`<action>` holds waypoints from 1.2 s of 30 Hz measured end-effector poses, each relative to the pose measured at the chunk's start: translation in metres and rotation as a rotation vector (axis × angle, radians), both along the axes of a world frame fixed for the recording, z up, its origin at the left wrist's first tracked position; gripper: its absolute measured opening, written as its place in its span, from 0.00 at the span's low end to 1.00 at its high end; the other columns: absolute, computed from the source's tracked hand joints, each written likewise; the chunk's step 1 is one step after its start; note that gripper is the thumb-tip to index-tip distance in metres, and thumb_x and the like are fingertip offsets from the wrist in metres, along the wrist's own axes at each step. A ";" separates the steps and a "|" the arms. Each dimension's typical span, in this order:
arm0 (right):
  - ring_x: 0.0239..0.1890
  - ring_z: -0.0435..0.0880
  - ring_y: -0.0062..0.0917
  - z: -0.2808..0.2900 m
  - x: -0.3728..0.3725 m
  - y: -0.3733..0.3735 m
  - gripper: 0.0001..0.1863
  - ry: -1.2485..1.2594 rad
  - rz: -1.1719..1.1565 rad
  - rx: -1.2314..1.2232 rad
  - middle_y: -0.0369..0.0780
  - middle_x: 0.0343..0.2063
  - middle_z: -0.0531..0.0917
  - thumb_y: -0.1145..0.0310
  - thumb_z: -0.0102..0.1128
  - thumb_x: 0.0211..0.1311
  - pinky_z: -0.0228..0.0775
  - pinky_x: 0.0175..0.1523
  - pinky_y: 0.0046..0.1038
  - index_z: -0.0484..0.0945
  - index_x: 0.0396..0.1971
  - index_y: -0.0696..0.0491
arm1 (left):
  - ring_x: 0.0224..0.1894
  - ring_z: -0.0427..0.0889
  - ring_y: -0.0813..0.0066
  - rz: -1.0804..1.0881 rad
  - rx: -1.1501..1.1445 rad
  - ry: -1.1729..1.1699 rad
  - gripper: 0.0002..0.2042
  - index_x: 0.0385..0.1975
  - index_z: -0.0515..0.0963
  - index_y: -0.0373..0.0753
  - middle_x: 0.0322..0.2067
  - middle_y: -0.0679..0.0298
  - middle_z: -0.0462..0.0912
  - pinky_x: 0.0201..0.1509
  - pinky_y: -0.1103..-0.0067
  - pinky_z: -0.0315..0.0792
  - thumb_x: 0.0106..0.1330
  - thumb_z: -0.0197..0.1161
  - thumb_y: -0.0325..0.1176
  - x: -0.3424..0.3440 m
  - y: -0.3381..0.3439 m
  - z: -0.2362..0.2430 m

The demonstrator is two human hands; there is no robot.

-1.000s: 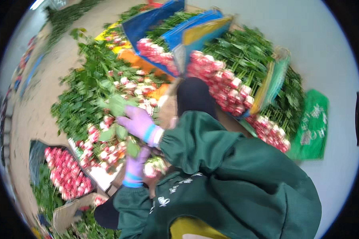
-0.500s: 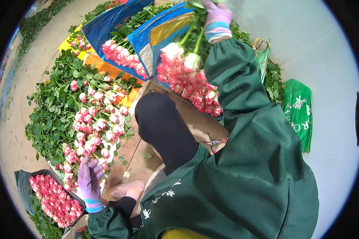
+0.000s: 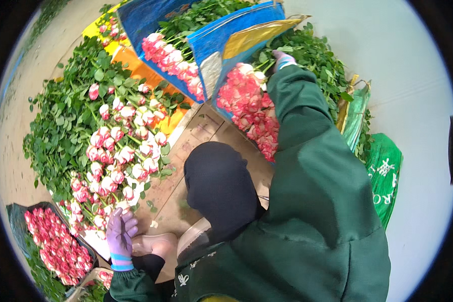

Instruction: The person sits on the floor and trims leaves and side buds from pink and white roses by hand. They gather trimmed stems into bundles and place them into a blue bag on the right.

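Note:
My right hand [image 3: 285, 60], gloved in purple, reaches among rose stems and leaves beside a blue-and-yellow sheet wrap [image 3: 236, 32]. Its fingers are mostly hidden by leaves and by its own back, so whether they still grip a stem does not show. Pale rose heads [image 3: 259, 76] lie just left of it, at the top of a packed bunch of pink roses [image 3: 246, 100]. My left hand [image 3: 121, 231], in a matching glove, is held palm up with fingers apart and nothing in it. It is beside the near end of a loose heap of pink-and-white roses [image 3: 108, 151].
Another rose bunch [image 3: 171, 63] stands in a blue wrap further left. A dark crate of pink roses [image 3: 58, 246] sits at the lower left. A green printed sack [image 3: 385, 176] lies at the right by a pale wall. My bent knee [image 3: 219, 181] rises over brown boards.
My right hand has come down with the roses, from above the wrap into the stems beside the bunch. My left hand stays open near the heap. The whole view has shifted slightly.

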State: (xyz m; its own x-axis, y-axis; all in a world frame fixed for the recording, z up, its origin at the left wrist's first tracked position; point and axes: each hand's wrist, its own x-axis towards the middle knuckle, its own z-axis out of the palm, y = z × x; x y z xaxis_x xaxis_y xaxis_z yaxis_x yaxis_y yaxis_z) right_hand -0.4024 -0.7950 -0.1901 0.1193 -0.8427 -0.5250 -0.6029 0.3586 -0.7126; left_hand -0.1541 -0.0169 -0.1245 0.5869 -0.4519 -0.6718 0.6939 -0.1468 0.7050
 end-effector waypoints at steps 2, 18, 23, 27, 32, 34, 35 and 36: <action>0.42 0.74 0.31 0.007 0.079 0.062 0.24 -0.258 -0.293 0.271 0.49 0.42 0.78 0.50 0.52 0.61 0.64 0.49 0.28 0.74 0.48 0.54 | 0.28 0.80 0.76 0.117 -0.010 -0.062 0.15 0.48 0.70 0.41 0.34 0.62 0.80 0.26 0.86 0.73 0.65 0.56 0.40 -0.002 0.030 0.005; 0.45 0.77 0.19 0.191 0.268 0.379 0.18 -0.410 1.159 -0.441 0.37 0.45 0.80 0.64 0.57 0.60 0.67 0.51 0.21 0.75 0.50 0.52 | 0.33 0.79 0.75 0.276 -0.110 -0.174 0.18 0.51 0.68 0.38 0.37 0.61 0.79 0.34 0.84 0.71 0.67 0.52 0.41 0.032 -0.011 -0.007; 0.39 0.81 0.38 0.045 0.376 0.376 0.19 -0.026 1.501 -0.597 0.46 0.34 0.82 0.59 0.57 0.49 0.70 0.47 0.32 0.80 0.39 0.55 | 0.33 0.80 0.72 0.263 -0.200 -0.054 0.18 0.50 0.69 0.40 0.37 0.60 0.80 0.33 0.82 0.73 0.65 0.55 0.43 0.036 -0.040 -0.036; 0.46 0.78 0.41 -0.063 0.427 0.407 0.27 0.185 1.246 -0.556 0.51 0.42 0.79 0.55 0.60 0.46 0.68 0.51 0.34 0.73 0.46 0.55 | 0.32 0.80 0.71 0.295 -0.138 0.045 0.19 0.50 0.68 0.38 0.36 0.59 0.80 0.33 0.80 0.74 0.65 0.56 0.43 0.034 -0.022 -0.057; 0.51 0.76 0.37 -0.102 0.431 0.427 0.45 0.194 1.099 -0.363 0.50 0.49 0.76 0.54 0.70 0.38 0.65 0.56 0.29 0.63 0.56 0.63 | 0.30 0.81 0.72 0.339 -0.033 0.140 0.17 0.50 0.69 0.37 0.35 0.57 0.80 0.31 0.81 0.74 0.66 0.54 0.40 0.027 -0.014 -0.080; 0.52 0.75 0.35 -0.083 0.431 0.419 0.46 0.121 1.142 -0.212 0.50 0.50 0.75 0.54 0.72 0.35 0.66 0.55 0.27 0.65 0.54 0.64 | 0.31 0.81 0.71 0.335 -0.033 0.140 0.16 0.49 0.69 0.37 0.35 0.57 0.80 0.31 0.81 0.74 0.67 0.53 0.40 0.028 -0.020 -0.076; 0.43 0.79 0.31 -0.066 0.430 0.421 0.42 0.118 1.178 -0.328 0.47 0.43 0.79 0.58 0.73 0.36 0.70 0.48 0.26 0.67 0.53 0.63 | 0.31 0.81 0.71 0.340 -0.032 0.137 0.16 0.49 0.69 0.37 0.35 0.57 0.80 0.31 0.81 0.74 0.67 0.53 0.39 0.029 -0.020 -0.074; 0.28 0.78 0.23 -0.058 0.428 0.408 0.37 -0.032 1.195 -0.157 0.40 0.32 0.81 0.62 0.72 0.40 0.71 0.33 0.24 0.69 0.52 0.61 | 0.31 0.81 0.71 0.324 -0.048 0.134 0.16 0.49 0.70 0.38 0.35 0.57 0.80 0.31 0.81 0.74 0.67 0.53 0.39 0.030 -0.023 -0.074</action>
State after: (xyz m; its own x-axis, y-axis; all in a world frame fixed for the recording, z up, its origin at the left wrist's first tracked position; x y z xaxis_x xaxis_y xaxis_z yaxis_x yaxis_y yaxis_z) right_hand 0.0253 -0.3872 -0.2484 0.8788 -0.2458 -0.4091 -0.4763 -0.5062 -0.7190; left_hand -0.1239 -0.0404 -0.1985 0.6135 -0.2896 -0.7347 0.7855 0.1277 0.6056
